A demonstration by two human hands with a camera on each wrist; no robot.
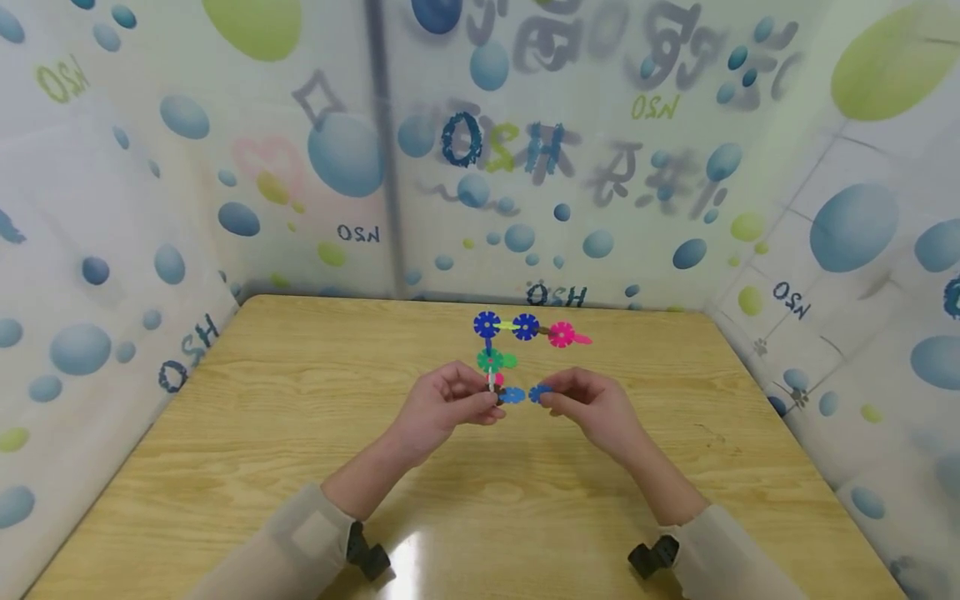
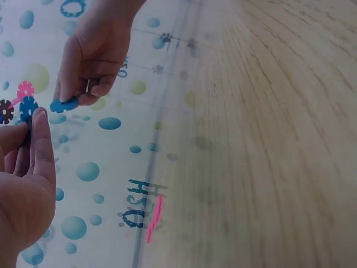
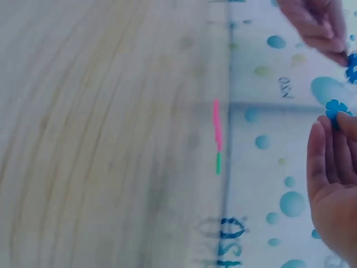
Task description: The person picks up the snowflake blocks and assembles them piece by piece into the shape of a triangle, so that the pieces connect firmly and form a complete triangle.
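In the head view my left hand point(image 1: 438, 410) pinches the near end of a chain of notched plastic snowflake discs. A light blue disc point(image 1: 513, 396) juts rightward from that end. Farther along, the chain shows a green disc point(image 1: 489, 360), a dark blue disc point(image 1: 487, 324) and a pink disc point(image 1: 561, 335). My right hand point(image 1: 603, 410) pinches a single blue disc point(image 1: 538, 393) between thumb and fingers, a small gap away from the light blue one. The left wrist view shows the right hand's blue disc point(image 2: 63, 105) apart from the chain. Fingers hide parts of the chain.
A wooden table point(image 1: 300, 358) lies beneath both hands. Patterned curtain-like walls point(image 1: 480, 208) enclose it at the back and sides. Thin pink and green pieces point(image 2: 156, 215), seen edge-on, appear near the table's edge in the left wrist view.
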